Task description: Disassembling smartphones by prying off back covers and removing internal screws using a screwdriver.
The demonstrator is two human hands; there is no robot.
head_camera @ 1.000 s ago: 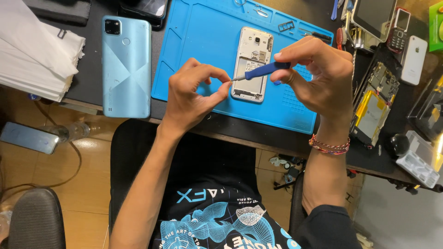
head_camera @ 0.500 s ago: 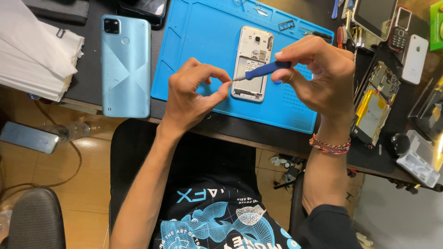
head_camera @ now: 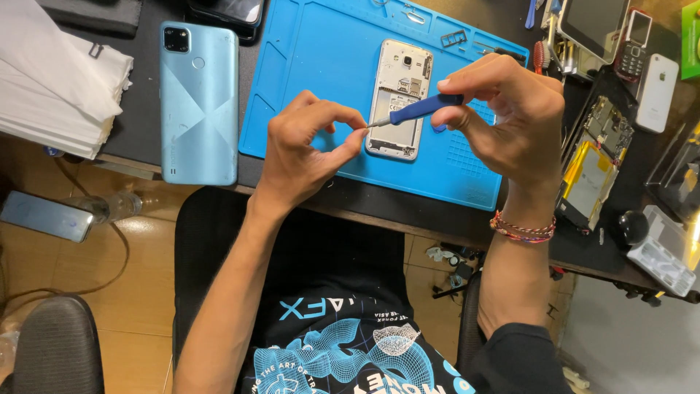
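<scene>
Nothing has shifted: right hand grips blue screwdriver; left hand pinches its tip above opened phone, steadying it.

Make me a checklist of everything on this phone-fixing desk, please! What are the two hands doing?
Surface: blue rubber work mat on a dark desk.
Job's things: opened white phone with its back cover off lying on the mat; blue-handled screwdriver.
Clutter: light blue smartphone lying face down, stack of white folded cloth, yellow-taped circuit boards, small white phone.
Grippers: right hand grips the screwdriver; left hand pinches at its metal tip.
Cables: thin dark cord on the floor.
Surroundings: wooden floor, black chair.
</scene>
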